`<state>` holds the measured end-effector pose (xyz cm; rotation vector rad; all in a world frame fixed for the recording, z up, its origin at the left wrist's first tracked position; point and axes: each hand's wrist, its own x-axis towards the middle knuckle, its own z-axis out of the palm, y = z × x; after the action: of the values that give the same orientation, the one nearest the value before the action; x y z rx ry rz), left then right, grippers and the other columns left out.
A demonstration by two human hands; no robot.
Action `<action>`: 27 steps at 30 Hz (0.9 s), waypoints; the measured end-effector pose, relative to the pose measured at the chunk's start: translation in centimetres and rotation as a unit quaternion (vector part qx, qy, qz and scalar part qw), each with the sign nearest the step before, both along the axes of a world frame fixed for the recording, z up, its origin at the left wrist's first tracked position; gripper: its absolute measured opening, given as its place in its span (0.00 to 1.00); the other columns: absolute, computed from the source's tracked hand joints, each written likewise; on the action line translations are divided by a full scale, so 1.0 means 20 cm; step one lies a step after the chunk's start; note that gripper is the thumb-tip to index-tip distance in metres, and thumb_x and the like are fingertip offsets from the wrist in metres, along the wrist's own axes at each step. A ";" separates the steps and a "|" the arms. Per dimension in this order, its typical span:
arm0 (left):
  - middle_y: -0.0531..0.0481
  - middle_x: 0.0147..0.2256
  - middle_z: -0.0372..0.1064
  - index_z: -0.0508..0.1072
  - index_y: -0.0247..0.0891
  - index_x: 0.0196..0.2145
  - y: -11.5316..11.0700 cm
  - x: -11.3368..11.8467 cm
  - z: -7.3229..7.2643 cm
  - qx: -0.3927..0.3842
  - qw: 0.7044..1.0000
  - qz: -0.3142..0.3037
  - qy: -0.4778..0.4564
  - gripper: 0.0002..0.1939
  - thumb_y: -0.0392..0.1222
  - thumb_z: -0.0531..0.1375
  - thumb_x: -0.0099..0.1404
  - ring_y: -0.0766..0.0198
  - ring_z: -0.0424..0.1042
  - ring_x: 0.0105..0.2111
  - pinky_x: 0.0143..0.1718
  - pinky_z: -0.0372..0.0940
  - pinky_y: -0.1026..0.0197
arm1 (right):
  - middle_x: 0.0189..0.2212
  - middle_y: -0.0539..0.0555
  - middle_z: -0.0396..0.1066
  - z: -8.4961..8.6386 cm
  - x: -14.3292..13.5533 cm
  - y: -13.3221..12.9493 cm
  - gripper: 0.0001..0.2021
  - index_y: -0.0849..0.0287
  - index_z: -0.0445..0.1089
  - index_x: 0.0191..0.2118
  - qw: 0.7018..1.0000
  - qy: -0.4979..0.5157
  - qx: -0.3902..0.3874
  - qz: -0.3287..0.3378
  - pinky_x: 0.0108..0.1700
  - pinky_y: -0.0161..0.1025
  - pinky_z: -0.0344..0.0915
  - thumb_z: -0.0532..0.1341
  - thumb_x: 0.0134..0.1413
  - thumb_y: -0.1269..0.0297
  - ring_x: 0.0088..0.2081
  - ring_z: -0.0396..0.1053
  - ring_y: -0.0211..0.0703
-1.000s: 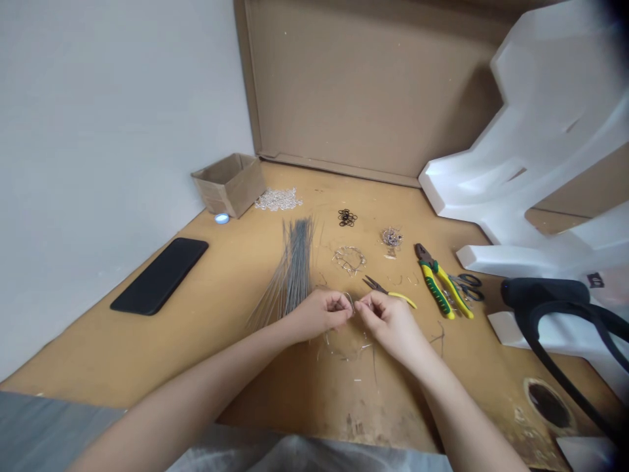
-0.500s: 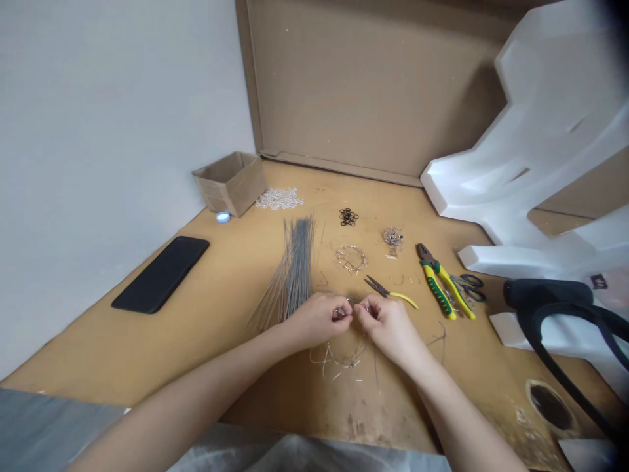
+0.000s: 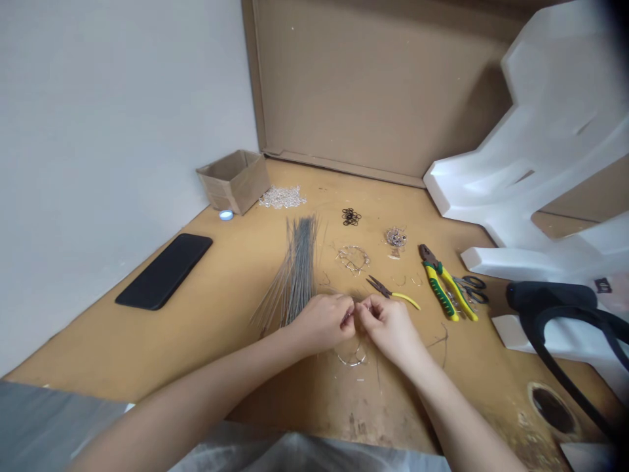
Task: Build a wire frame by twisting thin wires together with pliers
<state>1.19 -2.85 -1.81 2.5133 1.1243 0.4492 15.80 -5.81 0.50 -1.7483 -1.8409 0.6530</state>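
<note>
My left hand [image 3: 328, 320] and my right hand [image 3: 386, 322] meet fingertip to fingertip low over the table, both closed in a pinch. Between them they hold a thin wire ring [image 3: 350, 360], whose lower curve hangs below the fingers; its upper part is hidden by the hands. Just left of my left hand lies a bundle of straight grey wires [image 3: 301, 262]. Beyond the fingers rests another wire ring with twisted ends [image 3: 352, 259]. Needle-nose pliers with yellow handles [image 3: 390, 293] lie beside my right hand.
Green-and-yellow pliers [image 3: 442, 282] and scissors [image 3: 472, 287] lie to the right, near white foam [image 3: 472, 177]. Farther back are a wire ball [image 3: 396, 237], black rings [image 3: 350, 217], clear beads [image 3: 282, 196] and a cardboard box [image 3: 234, 180]. A black phone [image 3: 164, 271] lies left.
My left hand has turned over slightly, its fingers curling more and its back facing up. Less of the wire ring shows below the hands. The view has shifted a little.
</note>
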 end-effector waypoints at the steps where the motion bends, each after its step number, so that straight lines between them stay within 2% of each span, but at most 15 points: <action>1: 0.49 0.24 0.66 0.64 0.37 0.24 0.00 0.00 0.00 -0.002 1.000 0.005 -0.005 0.05 0.35 0.50 0.55 0.64 0.64 0.24 0.26 0.54 0.64 | 0.12 0.48 0.63 0.00 0.00 0.00 0.12 0.59 0.63 0.19 1.000 0.012 -0.007 -0.002 0.21 0.30 0.54 0.53 0.50 0.65 0.16 0.59 0.35; 7: 0.52 0.23 0.65 0.64 0.37 0.24 0.00 0.00 0.03 -0.043 0.996 0.035 -0.073 0.04 0.35 0.51 0.54 0.67 0.63 0.24 0.26 0.54 0.66 | 0.14 0.47 0.65 0.01 0.02 0.01 0.13 0.59 0.61 0.21 0.985 0.153 -0.077 0.000 0.20 0.30 0.57 0.53 0.52 0.60 0.14 0.61 0.33; 9: 0.52 0.23 0.64 0.65 0.36 0.24 0.00 -0.01 0.04 -0.052 0.993 0.041 -0.095 0.04 0.35 0.52 0.54 0.68 0.62 0.23 0.26 0.54 0.67 | 0.14 0.47 0.65 0.02 0.03 0.00 0.13 0.59 0.61 0.21 0.983 0.168 -0.077 0.001 0.20 0.30 0.57 0.53 0.52 0.59 0.14 0.61 0.33; 14: 0.54 0.21 0.62 0.67 0.36 0.25 0.00 -0.01 0.04 -0.110 0.978 0.058 -0.167 0.04 0.35 0.53 0.53 0.71 0.59 0.22 0.25 0.54 0.68 | 0.14 0.46 0.65 0.01 0.04 -0.01 0.13 0.59 0.62 0.22 0.991 0.130 -0.027 -0.001 0.22 0.31 0.58 0.53 0.54 0.59 0.15 0.62 0.34; 16: 0.55 0.21 0.62 0.67 0.35 0.26 0.02 -0.02 0.03 -0.186 0.961 0.047 -0.200 0.05 0.37 0.53 0.55 0.71 0.59 0.21 0.24 0.54 0.69 | 0.14 0.47 0.66 0.00 0.04 -0.01 0.12 0.59 0.63 0.23 0.994 0.106 -0.010 0.000 0.22 0.31 0.58 0.52 0.54 0.60 0.15 0.62 0.34; 19: 0.55 0.23 0.62 0.68 0.34 0.30 0.06 -0.04 0.03 -0.334 0.914 0.000 -0.229 0.10 0.43 0.52 0.58 0.72 0.61 0.20 0.22 0.57 0.69 | 0.15 0.48 0.66 0.01 0.05 0.00 0.12 0.59 0.64 0.23 0.998 0.062 0.007 0.016 0.23 0.31 0.57 0.52 0.54 0.62 0.17 0.62 0.34; 20: 0.56 0.22 0.62 0.68 0.34 0.32 0.07 -0.05 0.03 -0.358 0.905 -0.013 -0.230 0.11 0.44 0.52 0.59 0.72 0.62 0.20 0.23 0.58 0.69 | 0.15 0.48 0.66 0.01 0.05 0.00 0.12 0.59 0.65 0.24 0.999 0.046 0.013 0.023 0.23 0.31 0.57 0.52 0.54 0.63 0.17 0.62 0.35; 27: 0.57 0.19 0.61 0.68 0.33 0.29 0.09 -0.07 0.07 -0.372 0.902 -0.021 -0.218 0.10 0.41 0.52 0.60 0.73 0.62 0.19 0.25 0.58 0.69 | 0.22 0.50 0.69 0.03 0.06 0.00 0.10 0.58 0.69 0.29 0.991 -0.043 0.082 0.092 0.27 0.32 0.57 0.52 0.55 0.64 0.24 0.64 0.37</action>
<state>-0.17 -0.98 -0.48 1.6571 0.8427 0.4334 16.94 -5.77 1.14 -1.5359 -2.0693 0.4861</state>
